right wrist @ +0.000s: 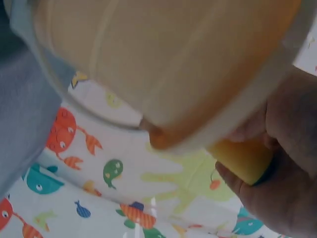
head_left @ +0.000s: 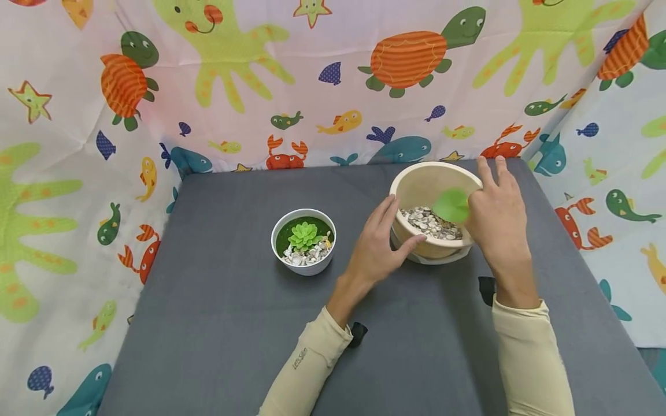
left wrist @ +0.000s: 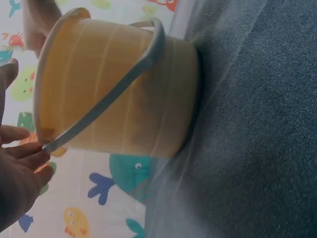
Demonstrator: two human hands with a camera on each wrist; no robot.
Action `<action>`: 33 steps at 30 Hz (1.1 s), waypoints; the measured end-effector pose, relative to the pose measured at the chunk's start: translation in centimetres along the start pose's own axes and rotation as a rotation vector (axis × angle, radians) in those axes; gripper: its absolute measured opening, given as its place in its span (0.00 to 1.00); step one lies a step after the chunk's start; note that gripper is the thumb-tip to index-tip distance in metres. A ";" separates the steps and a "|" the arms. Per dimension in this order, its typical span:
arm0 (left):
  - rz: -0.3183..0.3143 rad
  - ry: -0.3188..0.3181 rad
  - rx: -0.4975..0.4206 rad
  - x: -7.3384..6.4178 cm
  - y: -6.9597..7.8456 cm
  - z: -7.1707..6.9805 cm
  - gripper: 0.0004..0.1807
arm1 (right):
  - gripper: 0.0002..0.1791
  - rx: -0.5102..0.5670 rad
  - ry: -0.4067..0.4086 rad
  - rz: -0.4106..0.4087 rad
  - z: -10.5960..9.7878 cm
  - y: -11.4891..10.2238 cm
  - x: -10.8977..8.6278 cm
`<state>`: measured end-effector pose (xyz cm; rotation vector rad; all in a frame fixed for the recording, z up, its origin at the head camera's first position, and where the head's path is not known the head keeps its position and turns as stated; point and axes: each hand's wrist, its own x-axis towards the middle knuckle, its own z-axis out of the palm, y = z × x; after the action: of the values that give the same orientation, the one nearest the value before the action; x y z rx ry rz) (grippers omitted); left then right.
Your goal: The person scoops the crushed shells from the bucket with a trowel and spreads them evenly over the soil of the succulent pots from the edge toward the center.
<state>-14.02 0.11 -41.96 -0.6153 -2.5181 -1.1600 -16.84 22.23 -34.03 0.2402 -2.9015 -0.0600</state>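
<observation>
A beige bucket (head_left: 422, 184) with a grey carry handle (left wrist: 106, 101) stands on the grey cloth, with mixed shells and pebbles (head_left: 428, 222) in its bottom. My left hand (head_left: 376, 245) rests at the bucket's left rim, its fingers and thumb spread and touching the edge. Over the right rim, my right hand (head_left: 498, 216) grips a small shovel (head_left: 450, 205) by its yellow handle (right wrist: 243, 159), two fingers raised. The shovel's round green blade hangs inside the bucket, above the shells. Part of its shaft is hidden by the hand and rim.
Left of the bucket stands a small white pot (head_left: 308, 270) holding a green artificial succulent (head_left: 304, 236) and white shells. A sea-animal curtain (head_left: 302, 69) rises behind and along both sides of the grey table (head_left: 224, 323).
</observation>
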 end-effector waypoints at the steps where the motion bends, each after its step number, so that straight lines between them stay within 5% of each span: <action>1: 0.000 -0.007 0.015 0.1 0.0 0.1 0.45 | 0.10 -0.001 -0.004 0.004 0.2 -0.2 0.1; 11: 0.033 0.027 0.003 -0.2 -0.4 0.6 0.39 | 0.10 0.021 -0.062 0.047 1.7 -0.4 0.3; 18: 0.026 0.050 -0.028 0.0 -0.9 0.5 0.37 | 0.13 0.301 -0.193 0.133 2.6 0.2 0.7; 33: 0.009 0.037 -0.065 -0.1 -1.1 0.6 0.37 | 0.18 0.546 -0.301 0.201 1.1 1.7 0.8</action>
<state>-14.55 -0.10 -43.04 -0.6154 -2.4531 -1.2426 -18.16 23.78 -34.83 0.0253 -3.1575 0.8000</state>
